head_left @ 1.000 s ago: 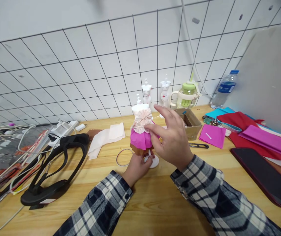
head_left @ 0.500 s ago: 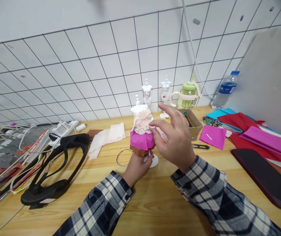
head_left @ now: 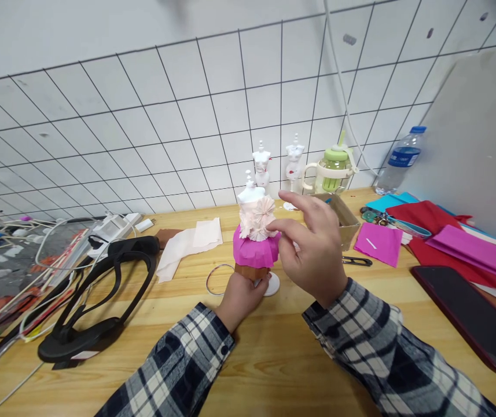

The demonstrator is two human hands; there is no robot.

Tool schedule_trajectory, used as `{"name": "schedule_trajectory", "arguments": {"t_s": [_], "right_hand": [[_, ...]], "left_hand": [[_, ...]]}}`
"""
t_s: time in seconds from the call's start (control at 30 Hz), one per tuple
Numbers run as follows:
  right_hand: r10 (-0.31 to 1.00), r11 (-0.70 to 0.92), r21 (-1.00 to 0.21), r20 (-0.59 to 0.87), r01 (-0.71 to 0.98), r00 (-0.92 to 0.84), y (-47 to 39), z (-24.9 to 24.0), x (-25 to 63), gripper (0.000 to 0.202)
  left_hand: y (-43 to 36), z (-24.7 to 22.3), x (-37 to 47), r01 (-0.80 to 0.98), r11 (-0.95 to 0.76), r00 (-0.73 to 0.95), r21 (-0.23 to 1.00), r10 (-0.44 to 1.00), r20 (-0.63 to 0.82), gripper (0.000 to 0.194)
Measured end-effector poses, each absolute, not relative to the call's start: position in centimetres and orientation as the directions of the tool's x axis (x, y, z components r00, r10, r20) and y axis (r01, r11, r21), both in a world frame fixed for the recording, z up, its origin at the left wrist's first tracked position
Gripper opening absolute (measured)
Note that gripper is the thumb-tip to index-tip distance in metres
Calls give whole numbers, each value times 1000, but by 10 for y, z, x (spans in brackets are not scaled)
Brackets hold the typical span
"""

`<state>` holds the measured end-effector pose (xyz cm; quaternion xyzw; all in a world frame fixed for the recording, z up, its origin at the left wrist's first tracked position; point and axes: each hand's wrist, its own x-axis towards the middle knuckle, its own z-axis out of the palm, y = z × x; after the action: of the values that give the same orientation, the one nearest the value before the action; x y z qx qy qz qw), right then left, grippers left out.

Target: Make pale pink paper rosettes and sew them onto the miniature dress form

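A small white mannequin (head_left: 251, 194) stands in the middle, tilted slightly, dressed in a pale pink pleated top (head_left: 258, 218), a magenta skirt (head_left: 254, 250) and a brown layer (head_left: 250, 272) beneath. My left hand (head_left: 242, 296) is closed around the lower part of the mannequin, below the skirt, near its round white base (head_left: 272, 284). Close to the right side of the top, my right hand (head_left: 312, 246) is raised with its fingers apart, nothing visible in them. Its index fingertip is beside the pleated rosettes; whether it touches them cannot be seen.
Two white mannequins (head_left: 262, 162) stand behind, beside a green-lidded cup (head_left: 333, 171) and a cardboard box (head_left: 346, 223). Right: a water bottle (head_left: 401, 162), coloured papers (head_left: 378, 243), a phone (head_left: 469, 318). Left: pale paper (head_left: 178, 249), a ring (head_left: 208, 281), a black headset (head_left: 85, 336), cables.
The mannequin has turned, so the rosettes face more to the right and more of the top's left side shows. My right hand's thumb has drawn back slightly from the skirt.
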<state>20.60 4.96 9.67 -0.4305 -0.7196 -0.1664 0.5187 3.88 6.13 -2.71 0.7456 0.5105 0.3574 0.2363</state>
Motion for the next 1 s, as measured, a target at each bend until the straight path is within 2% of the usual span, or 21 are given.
{"name": "schedule_trajectory", "arguments": {"t_s": [0.13,0.27,0.4,0.57,0.8,0.9,1.0], "right_hand": [[353,613,-102,923,784,-155,44,99,204,33],[379,578,-23,893,816,-244,44,98,201,30],[436,535,-32,866,844,-244,49,94,200,19],[497,514,-60,834,856,-240,50,92,199,18],[450,540,-68,865,839,-220,47,95,199,23],[431,563,-31,863,826,-262,46,95,198,30],[431,566,12,848,825,-308,48,93,198,25]], "left_hand": [[60,-23,38,601,-359,243,714,933,266,21],[58,-22,39,573,-412,253,709,911,325,32],[59,-22,40,552,-416,264,723,909,322,25],[60,-22,40,584,-396,273,709,918,287,19],[58,-21,40,555,-403,269,727,915,302,25],[58,-20,41,582,-389,267,715,921,284,25],[58,-19,40,588,-400,264,703,917,300,24]]}}
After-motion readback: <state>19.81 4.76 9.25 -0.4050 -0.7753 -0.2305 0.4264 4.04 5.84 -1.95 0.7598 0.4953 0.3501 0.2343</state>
